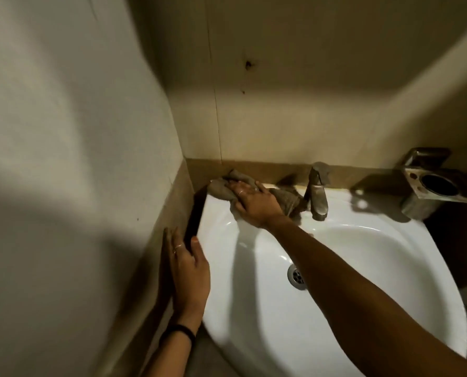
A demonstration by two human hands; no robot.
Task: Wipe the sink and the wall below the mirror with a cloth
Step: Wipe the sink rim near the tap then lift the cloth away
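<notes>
A white oval sink [406,308] fills the lower right, with a metal drain [297,276] in its bowl. My right hand [254,204] presses a crumpled grey-brown cloth [221,186] flat onto the sink's back left rim, close to the corner where the walls meet. My left hand [188,270] rests with fingers spread against the brown tile band of the left wall, thumb on the sink's left edge. It holds nothing. The back wall [295,118] rises pale above a brown tile strip. No mirror is in view.
A metal tap [318,191] stands at the sink's back centre, just right of the cloth. A metal holder with a round cup opening [431,186] is fixed at the back right. The left wall [63,131] stands close beside the sink.
</notes>
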